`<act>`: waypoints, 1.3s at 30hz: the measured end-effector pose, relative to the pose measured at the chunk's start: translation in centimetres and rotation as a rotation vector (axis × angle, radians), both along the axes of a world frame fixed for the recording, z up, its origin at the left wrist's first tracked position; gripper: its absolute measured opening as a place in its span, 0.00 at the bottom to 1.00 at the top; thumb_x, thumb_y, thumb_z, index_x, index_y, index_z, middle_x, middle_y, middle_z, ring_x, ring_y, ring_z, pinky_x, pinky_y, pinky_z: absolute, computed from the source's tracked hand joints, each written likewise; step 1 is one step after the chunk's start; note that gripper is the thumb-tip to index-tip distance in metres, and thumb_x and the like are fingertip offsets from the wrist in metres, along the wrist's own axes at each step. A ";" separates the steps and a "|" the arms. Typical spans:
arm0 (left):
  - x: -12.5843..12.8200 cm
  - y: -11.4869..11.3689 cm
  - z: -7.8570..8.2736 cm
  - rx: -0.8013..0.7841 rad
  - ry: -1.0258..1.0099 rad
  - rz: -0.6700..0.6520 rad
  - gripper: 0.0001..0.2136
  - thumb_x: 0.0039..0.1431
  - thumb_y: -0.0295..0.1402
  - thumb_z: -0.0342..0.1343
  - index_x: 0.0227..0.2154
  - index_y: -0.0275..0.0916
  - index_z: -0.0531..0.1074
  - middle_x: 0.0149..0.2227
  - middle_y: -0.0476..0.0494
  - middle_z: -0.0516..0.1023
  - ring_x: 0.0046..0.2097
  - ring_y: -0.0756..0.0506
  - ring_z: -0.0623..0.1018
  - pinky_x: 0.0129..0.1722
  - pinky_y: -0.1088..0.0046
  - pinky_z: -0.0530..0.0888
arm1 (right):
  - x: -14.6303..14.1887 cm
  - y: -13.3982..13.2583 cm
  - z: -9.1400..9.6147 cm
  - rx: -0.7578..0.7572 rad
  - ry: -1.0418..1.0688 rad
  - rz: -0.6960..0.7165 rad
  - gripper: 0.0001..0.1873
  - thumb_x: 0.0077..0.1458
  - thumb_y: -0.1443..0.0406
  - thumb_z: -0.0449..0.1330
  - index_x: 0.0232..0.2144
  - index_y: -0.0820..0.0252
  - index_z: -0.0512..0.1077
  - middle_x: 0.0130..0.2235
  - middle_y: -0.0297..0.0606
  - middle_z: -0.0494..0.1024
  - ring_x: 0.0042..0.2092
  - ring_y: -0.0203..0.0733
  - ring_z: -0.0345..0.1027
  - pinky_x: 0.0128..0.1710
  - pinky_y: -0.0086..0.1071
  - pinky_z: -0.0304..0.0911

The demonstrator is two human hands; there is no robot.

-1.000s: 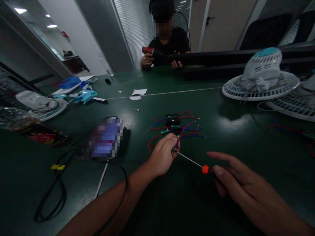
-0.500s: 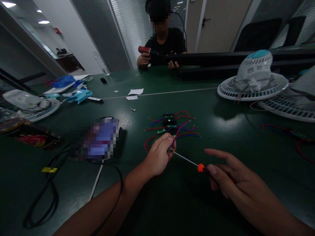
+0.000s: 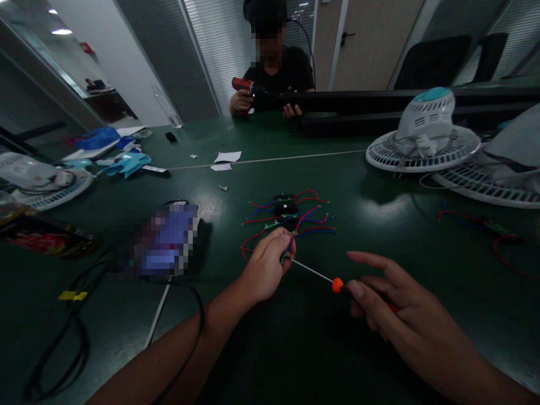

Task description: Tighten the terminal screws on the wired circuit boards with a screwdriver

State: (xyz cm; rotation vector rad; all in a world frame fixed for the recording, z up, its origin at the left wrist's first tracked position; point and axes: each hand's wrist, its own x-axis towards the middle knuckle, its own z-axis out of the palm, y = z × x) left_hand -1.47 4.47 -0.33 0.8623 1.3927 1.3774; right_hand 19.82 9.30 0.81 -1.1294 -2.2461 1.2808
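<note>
My left hand [image 3: 265, 264] is closed in a pinch on a small part with red and blue wires at the near edge of a pile of small circuit boards with wires [image 3: 291, 216]. My right hand [image 3: 400, 315] grips a screwdriver [image 3: 333, 281] with an orange collar, index finger stretched out. The thin metal shaft reaches left and its tip meets the part between my left fingers. Both hands hover just above the dark green table [image 3: 320, 349].
Across the table a person holds a red power drill [image 3: 242, 85] against a long black bar [image 3: 379, 101]. White fan parts [image 3: 422, 140] lie at the right, another fan grille [image 3: 42, 183] at the left. A blurred device [image 3: 166, 242] with black cables [image 3: 71, 337] lies near left.
The view has drifted slightly; both hands sit a little further left and up in the picture. The grips on the wired part and the screwdriver are unchanged.
</note>
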 end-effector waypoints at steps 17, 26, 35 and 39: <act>0.1 0.0 0.2 -0.008 0.021 -0.017 0.11 0.59 0.36 0.44 0.24 0.38 0.64 0.21 0.53 0.61 0.23 0.53 0.62 0.21 0.80 0.59 | -0.1 0.0 0.9 -0.005 -0.027 -0.126 0.31 0.57 0.46 0.53 0.56 0.56 0.64 0.35 0.41 0.83 0.36 0.47 0.77 0.33 0.38 0.70; 0.2 -0.1 0.1 -0.002 0.021 -0.018 0.11 0.59 0.36 0.45 0.24 0.38 0.64 0.21 0.53 0.61 0.23 0.53 0.62 0.21 0.79 0.59 | 0.3 0.2 0.3 -0.016 -0.091 -0.046 0.29 0.64 0.49 0.43 0.58 0.60 0.63 0.21 0.31 0.74 0.23 0.41 0.70 0.22 0.33 0.63; 0.1 -0.1 0.3 -0.008 0.015 -0.010 0.11 0.59 0.36 0.44 0.24 0.38 0.64 0.21 0.53 0.61 0.23 0.53 0.62 0.21 0.80 0.59 | -0.4 -0.1 0.3 0.116 -0.005 -0.100 0.30 0.60 0.50 0.51 0.59 0.60 0.65 0.22 0.34 0.77 0.22 0.41 0.69 0.20 0.33 0.63; 0.1 0.0 0.3 -0.007 0.008 0.000 0.11 0.58 0.36 0.44 0.23 0.38 0.64 0.21 0.53 0.61 0.23 0.53 0.62 0.21 0.80 0.59 | 0.0 -0.5 -0.2 0.234 -0.019 -0.154 0.31 0.57 0.48 0.53 0.57 0.58 0.69 0.24 0.37 0.78 0.25 0.43 0.72 0.22 0.34 0.64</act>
